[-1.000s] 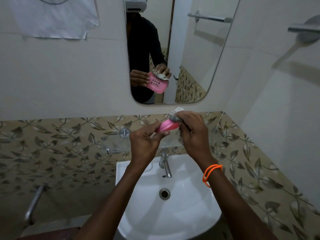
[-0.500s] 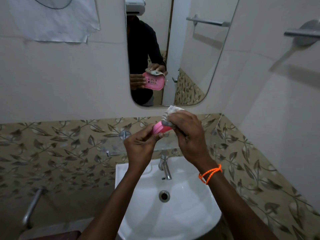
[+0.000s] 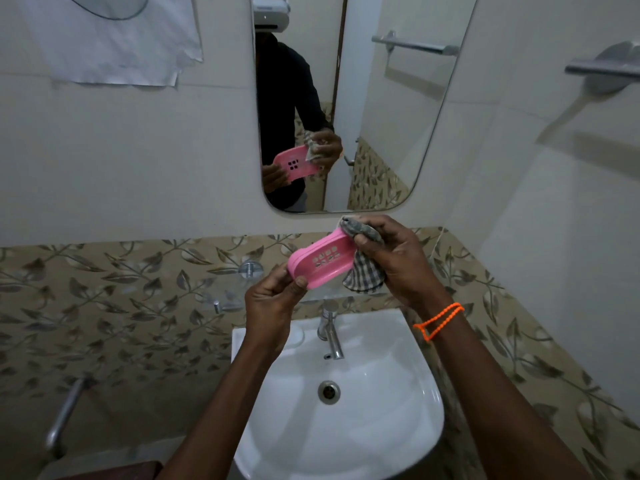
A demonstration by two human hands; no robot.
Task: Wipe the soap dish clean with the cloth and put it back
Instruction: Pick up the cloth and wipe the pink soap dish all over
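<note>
A pink oval soap dish with drain holes is held above the basin, tilted with its inner face toward me. My left hand pinches its lower left end. My right hand grips a grey checked cloth and presses it over the dish's upper right end. Part of the cloth hangs below my fingers. The mirror repeats the dish, cloth and both hands.
A white wash basin with a chrome tap lies below my hands. A glass shelf on chrome mounts sits on the leaf-patterned tiles behind. A towel bar is at the upper right, a metal pipe at the lower left.
The dish has turned so its inner face with the holes now shows. Both hands have shifted slightly lower and right, and the cloth has moved onto the dish's right end.
</note>
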